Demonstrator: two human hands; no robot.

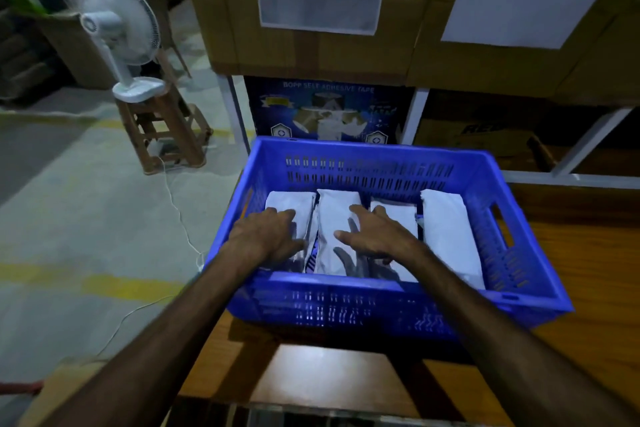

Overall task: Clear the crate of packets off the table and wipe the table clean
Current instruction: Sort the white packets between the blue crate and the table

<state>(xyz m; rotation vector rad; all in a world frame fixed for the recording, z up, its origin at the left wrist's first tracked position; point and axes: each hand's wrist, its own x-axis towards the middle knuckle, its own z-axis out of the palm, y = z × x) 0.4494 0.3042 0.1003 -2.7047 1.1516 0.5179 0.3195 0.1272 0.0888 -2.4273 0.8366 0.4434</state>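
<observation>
Both yr forearms reach fwd from bottom of frame, over the wood table edge and the near wall of the blue crate, which sits on the table at its left end.

Yr left hand is palm down inside the crate, fingers spread fairly straight, resting on the leftmost white packet. Not gripping anything. Yr right hand is also palm down, fingers splayed wide, thumb pointing left, over the 2nd and 3rd packets; looks to hover just above or lightly touch, can't tell which. It casts a hand shadow on the packet below. Holds nothing.

Packets: 4 white ones side by side in a row, long axis running near to far, filling the crate floor. Dark blue print shows in the gap btwn the 1st and 2nd, unreadable.

Behind the crate: a blue box under a shelf, reads "BOPP SELF ADHESIVE TAPE". Brown cartons stacked above w/ white sheets stuck on; top-left label text too blurred to read. A dark carton to the right has partial lettering, unclear.

Far left: white fan on a brown stool, cord trailing over the floor.
</observation>
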